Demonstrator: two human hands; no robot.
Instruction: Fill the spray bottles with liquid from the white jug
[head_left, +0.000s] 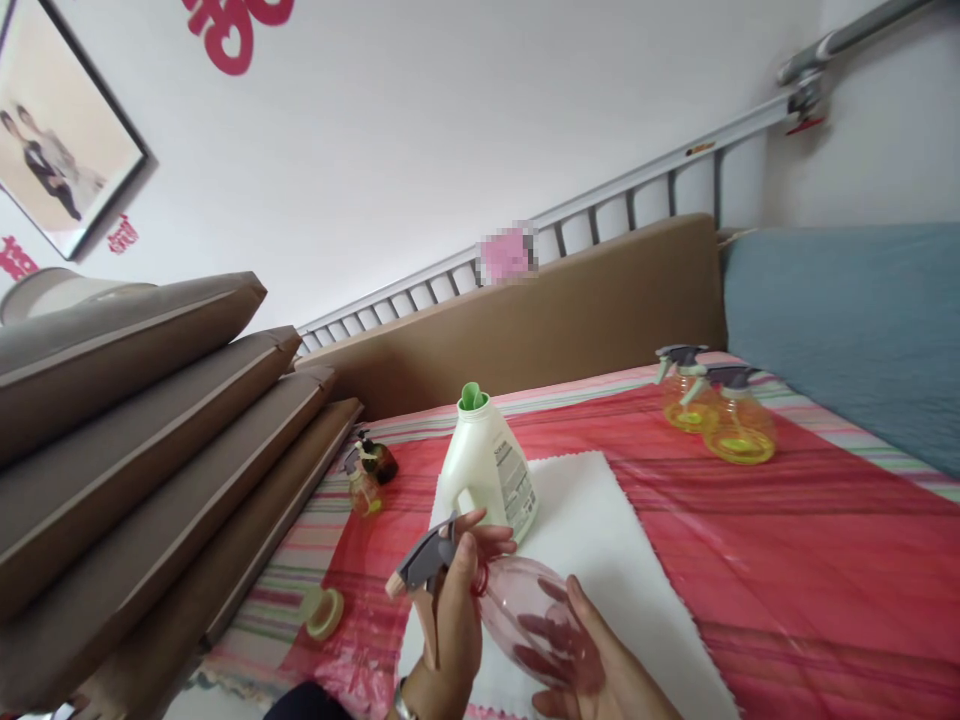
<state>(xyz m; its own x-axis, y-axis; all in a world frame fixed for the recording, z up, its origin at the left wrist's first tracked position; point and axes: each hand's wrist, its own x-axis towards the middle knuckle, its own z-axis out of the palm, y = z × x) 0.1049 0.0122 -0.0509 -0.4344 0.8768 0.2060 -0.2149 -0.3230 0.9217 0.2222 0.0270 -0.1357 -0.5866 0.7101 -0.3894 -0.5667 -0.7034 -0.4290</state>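
Pink spray bottle (525,610) held in both hands.
Left hand (454,620) clasps the trigger head (427,562); right hand (600,670) cups the body; long axis runs left-right.

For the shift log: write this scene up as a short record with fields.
Left hand: left hand grips the neck of the pink spray bottle below its grey trigger head
Right hand: right hand cups the bottle's body
Behind bottle: white detergent jug with green spout, upright on a white cloth
Far right: two yellow spray bottles
Left: small brown pump bottle, tape roll, stacked brown cushions
Surface: red sheet
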